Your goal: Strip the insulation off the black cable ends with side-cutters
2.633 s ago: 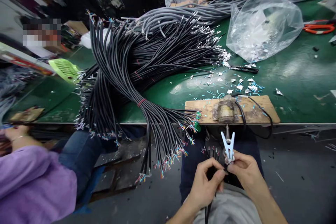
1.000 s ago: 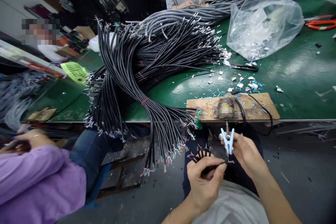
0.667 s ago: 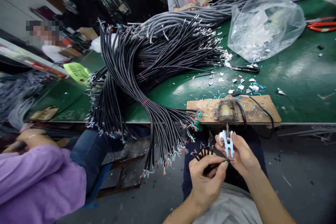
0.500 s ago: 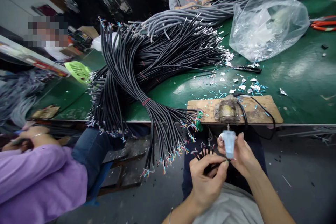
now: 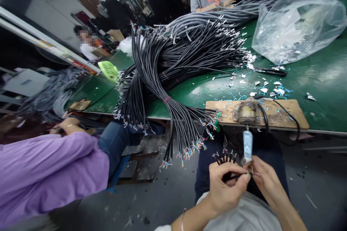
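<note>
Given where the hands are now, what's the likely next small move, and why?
Probably bring the cable end to the iron tip: the left hand pinches a black cable, the right hand holds the pale blue clip just below the soldering iron.

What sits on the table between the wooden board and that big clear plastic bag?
Head view: between wooden board and plastic bag lie foil scraps and blue wire offcuts, plus a dark hand tool, on the green table.

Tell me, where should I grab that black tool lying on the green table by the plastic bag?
Probably by its dark handle end, which points right, toward the open green table. Come from above on that side: the black tool lies flat, and its left tip sits among foil scraps beside the cable ends, with the plastic bag right behind it.
</note>
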Motion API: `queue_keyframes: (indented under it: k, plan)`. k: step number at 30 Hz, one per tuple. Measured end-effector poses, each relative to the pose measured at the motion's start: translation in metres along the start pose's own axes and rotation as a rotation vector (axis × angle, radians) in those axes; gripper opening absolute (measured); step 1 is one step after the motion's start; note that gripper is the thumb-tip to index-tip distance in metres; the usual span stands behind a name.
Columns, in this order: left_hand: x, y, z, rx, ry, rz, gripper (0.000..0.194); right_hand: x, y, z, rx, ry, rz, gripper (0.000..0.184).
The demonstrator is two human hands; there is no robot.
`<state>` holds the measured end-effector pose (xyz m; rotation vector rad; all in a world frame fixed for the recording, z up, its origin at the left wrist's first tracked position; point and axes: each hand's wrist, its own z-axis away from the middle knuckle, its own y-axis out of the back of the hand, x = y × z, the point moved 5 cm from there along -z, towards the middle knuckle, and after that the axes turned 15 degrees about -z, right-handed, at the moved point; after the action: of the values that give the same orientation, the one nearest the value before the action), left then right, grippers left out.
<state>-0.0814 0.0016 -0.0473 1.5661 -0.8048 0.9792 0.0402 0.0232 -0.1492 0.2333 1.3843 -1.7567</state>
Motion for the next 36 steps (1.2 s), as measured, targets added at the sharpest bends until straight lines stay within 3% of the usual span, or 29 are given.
queue_keyframes:
  k: [2,4,6,9,12,15,23,28,30,33,34,36]
  plan:
    - [0.002,0.005,0.002,0.039,-0.001,0.045,0.012,0.011,-0.003,0.004,-0.047,-0.036,0.040,0.030]
    - [0.008,0.020,0.001,0.154,0.001,0.215,0.011,0.017,-0.010,0.008,-0.109,-0.082,0.028,0.041]
    - [0.016,0.043,-0.004,0.293,-0.003,0.568,0.014,0.016,-0.019,0.014,-0.180,-0.141,-0.011,0.053]
    - [0.029,0.075,-0.014,0.367,-0.053,0.959,0.014,0.002,-0.038,0.029,-0.326,-0.245,-0.061,0.059]
    - [0.037,0.094,-0.020,0.340,-0.069,1.087,0.011,-0.018,-0.054,0.048,-0.464,-0.247,-0.068,0.063]
    - [0.039,0.103,-0.015,0.294,-0.086,1.155,0.009,-0.031,-0.056,0.060,-0.477,-0.219,0.009,0.065]
    - [0.042,0.114,-0.002,0.226,-0.126,1.252,0.009,-0.083,-0.037,0.070,-0.366,0.167,0.179,0.057]
    - [0.047,0.115,0.003,0.286,-0.101,1.275,0.010,-0.107,-0.049,0.090,-0.422,0.316,0.393,0.056]
    - [0.050,0.110,0.008,0.322,-0.117,1.233,0.009,-0.100,-0.066,0.100,-0.516,0.371,0.655,0.059]
    - [0.057,0.095,0.019,0.335,-0.129,1.169,0.011,-0.068,-0.092,0.110,-0.630,0.415,0.993,0.095]
    - [0.059,0.088,0.023,0.331,-0.120,1.163,0.011,-0.054,-0.098,0.110,-0.634,0.422,1.036,0.090]
    - [0.061,0.077,0.030,0.349,-0.113,1.149,0.009,-0.028,-0.102,0.108,-0.566,0.395,1.060,0.058]
